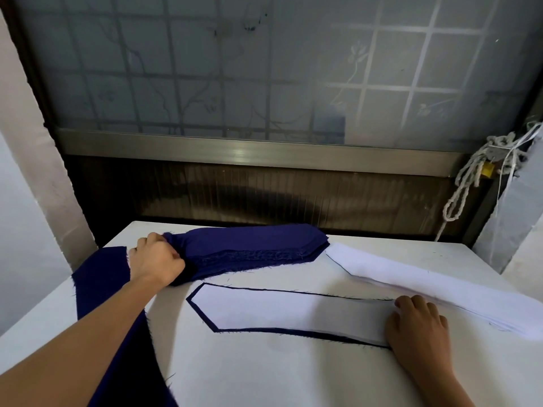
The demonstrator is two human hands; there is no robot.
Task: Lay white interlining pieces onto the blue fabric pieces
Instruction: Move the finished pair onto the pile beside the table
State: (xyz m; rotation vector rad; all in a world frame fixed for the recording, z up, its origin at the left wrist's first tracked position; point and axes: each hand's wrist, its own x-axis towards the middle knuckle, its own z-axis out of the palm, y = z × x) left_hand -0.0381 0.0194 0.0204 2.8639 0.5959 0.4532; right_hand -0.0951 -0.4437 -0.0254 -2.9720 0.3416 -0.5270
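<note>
Left hand (157, 261) grips one end of the blue stack (252, 248) on the far surface (293, 377), right hand (417, 327) rests loose-fingered on an interlining (288, 311) (laid atop a blue piece (352, 339)), white stack (435, 284) just beyond.

Interlining stack (440, 286) cut off at right

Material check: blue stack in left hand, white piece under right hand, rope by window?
Blue stack: looks like woven cloth, matte navy; cut edges fray into loose threads. White piece: thin, matte, lies flat with clean edges, likely nonwoven interlining; weave too fine to tell. Rope: pale twisted cord, fuzzy, probably cotton or similar.
</note>
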